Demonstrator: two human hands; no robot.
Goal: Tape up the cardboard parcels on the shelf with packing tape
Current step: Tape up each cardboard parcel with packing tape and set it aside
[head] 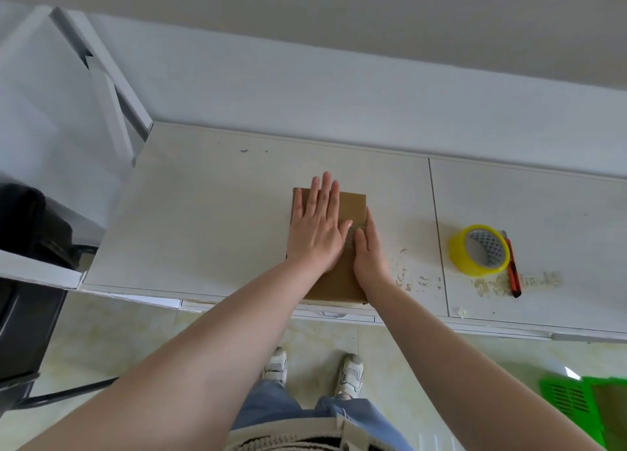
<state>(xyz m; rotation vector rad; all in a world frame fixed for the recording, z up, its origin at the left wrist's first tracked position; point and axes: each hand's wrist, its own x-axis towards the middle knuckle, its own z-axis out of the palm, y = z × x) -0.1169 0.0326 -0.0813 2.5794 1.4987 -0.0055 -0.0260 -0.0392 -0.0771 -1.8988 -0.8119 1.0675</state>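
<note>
Pale scuffed bench [217,213] under a white wall. Flat brown cardboard parcel [353,202] sits at its front edge. My left hand [317,233] presses flat, grip released; my right hand [368,257] smooths the clear tape strip [356,228], fingers straight. Risk: uneven pressure traps wrinkles, or the parcel slides off the edge. Yellow packing tape roll [478,255] lies well apart.

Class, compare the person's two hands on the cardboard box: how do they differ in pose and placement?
The left hand lies flat with fingers spread straight across the top of the cardboard box; the right hand runs along the box's right edge, its thumb pressing the tape strip. The left hand's fingertips reach past the far edge; the right hand's stop short of it. Both press the box and grip nothing.
</note>
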